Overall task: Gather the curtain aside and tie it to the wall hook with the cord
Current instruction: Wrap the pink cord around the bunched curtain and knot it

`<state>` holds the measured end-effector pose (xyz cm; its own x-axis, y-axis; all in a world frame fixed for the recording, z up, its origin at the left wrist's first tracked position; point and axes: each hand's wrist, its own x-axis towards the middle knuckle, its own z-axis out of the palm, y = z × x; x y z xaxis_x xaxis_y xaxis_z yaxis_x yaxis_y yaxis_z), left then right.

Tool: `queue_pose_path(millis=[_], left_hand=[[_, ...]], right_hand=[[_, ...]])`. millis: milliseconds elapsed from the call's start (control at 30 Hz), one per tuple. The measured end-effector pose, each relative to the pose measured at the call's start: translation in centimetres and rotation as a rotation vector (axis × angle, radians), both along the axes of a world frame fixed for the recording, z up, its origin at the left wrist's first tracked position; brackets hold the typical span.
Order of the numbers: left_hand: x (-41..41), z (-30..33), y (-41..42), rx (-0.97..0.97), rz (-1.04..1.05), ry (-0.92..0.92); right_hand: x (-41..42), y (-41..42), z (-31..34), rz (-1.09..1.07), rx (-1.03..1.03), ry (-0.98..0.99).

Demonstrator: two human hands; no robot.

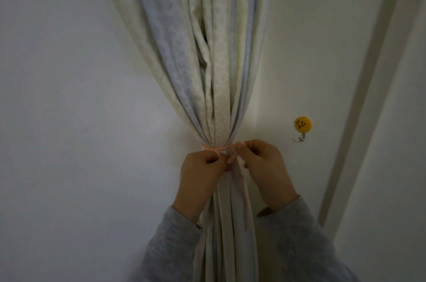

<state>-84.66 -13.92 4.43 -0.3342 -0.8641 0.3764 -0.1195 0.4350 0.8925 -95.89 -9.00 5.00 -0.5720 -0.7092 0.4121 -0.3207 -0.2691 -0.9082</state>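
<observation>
While both hands [235, 166] pinch cord [216, 148], white wall [69, 109] dim, hook [302, 128] apparently bare.

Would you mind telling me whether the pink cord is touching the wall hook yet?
Apart. The head view shows the pink cord wrapped around the curtain, with bare wall plainly separating it from the wall hook.
</observation>
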Motion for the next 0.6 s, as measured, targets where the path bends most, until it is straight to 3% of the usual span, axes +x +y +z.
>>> queue_pose_path(millis=[67,200,267,400,467,600], left_hand=[[0.1,0.0,-0.1,0.024,0.006,0.012],[0.2,0.0,-0.3,0.048,0.014,0.035],[0.2,0.1,-0.4,0.043,0.017,0.025],[0.2,0.1,-0.5,0.04,0.024,-0.018],[0.2,0.1,-0.6,0.048,0.024,-0.023],[0.1,0.1,-0.6,0.044,0.022,-0.002]], right_hand=[[-0.3,0.3,0.5,0.003,-0.077,-0.097],[-1.2,1.0,1.8,0.346,-0.349,-0.667],[-1.7,1.3,2.2,0.409,-0.375,-0.775],[-2.8,1.5,1.8,0.265,-0.272,-0.713],[-3.3,1.0,1.3,0.155,-0.126,-0.596],[-3.4,-0.3,-0.2,-0.164,0.34,-0.003]])
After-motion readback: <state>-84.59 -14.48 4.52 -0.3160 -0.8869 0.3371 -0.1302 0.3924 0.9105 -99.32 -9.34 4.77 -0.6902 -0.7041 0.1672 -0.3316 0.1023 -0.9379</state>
